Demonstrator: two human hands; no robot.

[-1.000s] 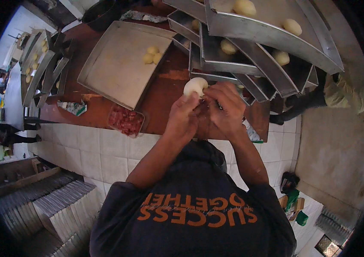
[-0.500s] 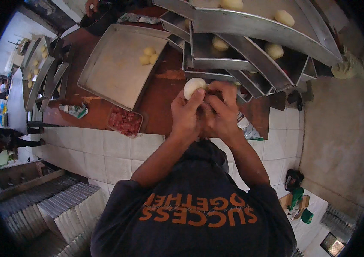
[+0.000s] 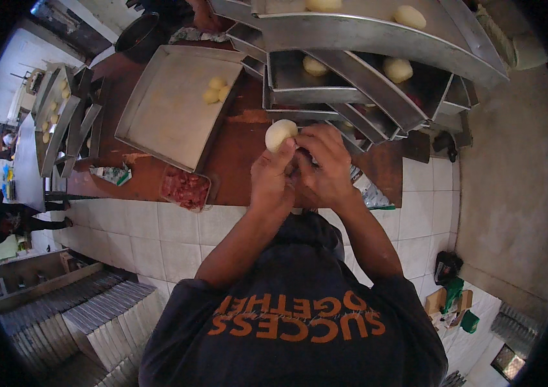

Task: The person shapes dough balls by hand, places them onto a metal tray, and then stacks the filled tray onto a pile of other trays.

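A pale dough ball (image 3: pixel 281 134) is held up over the front of the brown table. My left hand (image 3: pixel 271 179) has its thumb pressed on the ball's lower side. My right hand (image 3: pixel 325 161) is closed at the ball's right, fingers curled against it; the underside of the dough is hidden. Below left of my hands sits a clear container of red chopped pieces (image 3: pixel 182 187). A large metal tray (image 3: pixel 171 97) behind it holds several dough balls (image 3: pixel 216 90) on its right side.
Stacked metal trays (image 3: pixel 364 35) with dough balls crowd the right. A packet (image 3: pixel 371 193) lies beside my right hand, another (image 3: pixel 109 173) at left. A black pot (image 3: pixel 137 35) and another person's hand (image 3: pixel 204 14) are at the back. More trays and a person (image 3: pixel 19 219) are left.
The dough looks rounder than a second ago, with my fingers shifted on it; hands and ball are slightly further left. Another person's hand has appeared at the back. The view has shifted slightly.
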